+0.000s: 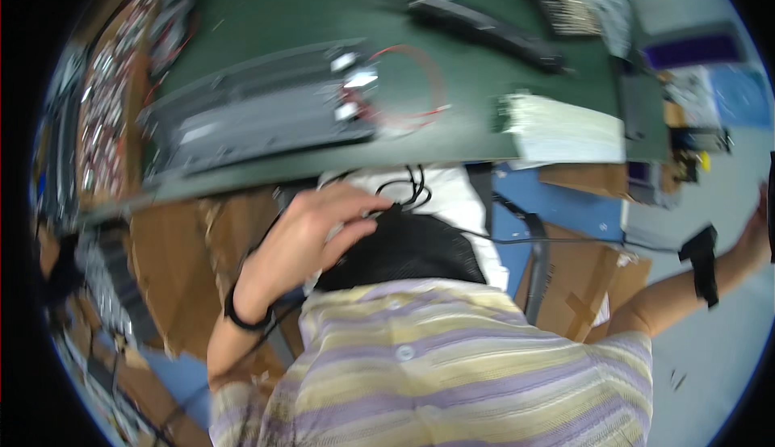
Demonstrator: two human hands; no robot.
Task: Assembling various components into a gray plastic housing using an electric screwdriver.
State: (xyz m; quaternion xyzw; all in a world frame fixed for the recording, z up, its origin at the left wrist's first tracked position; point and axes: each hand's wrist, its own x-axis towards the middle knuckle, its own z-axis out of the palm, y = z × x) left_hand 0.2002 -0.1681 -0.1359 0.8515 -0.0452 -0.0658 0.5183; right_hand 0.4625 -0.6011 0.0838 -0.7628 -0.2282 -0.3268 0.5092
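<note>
My left hand (323, 225) reaches across my front, its fingers and thumb closed on the top edge of a black mesh pouch (412, 249) against my waist. Black cables (408, 185) loop out of the pouch right by the fingertips. A black band circles the left wrist. My right arm stretches out to the right with a black strap (702, 261) on its wrist. Only a sliver of my right hand (760, 229) shows at the picture's edge, and its fingers are hidden.
A green table (307, 11) holds a long grey metal chassis (242, 116) with a red wire loop (416, 84), a black bar (484, 27) and a white stack (565, 128). A rack of small parts (105, 108) lies left. Cardboard boxes (577, 281) stand below the table.
</note>
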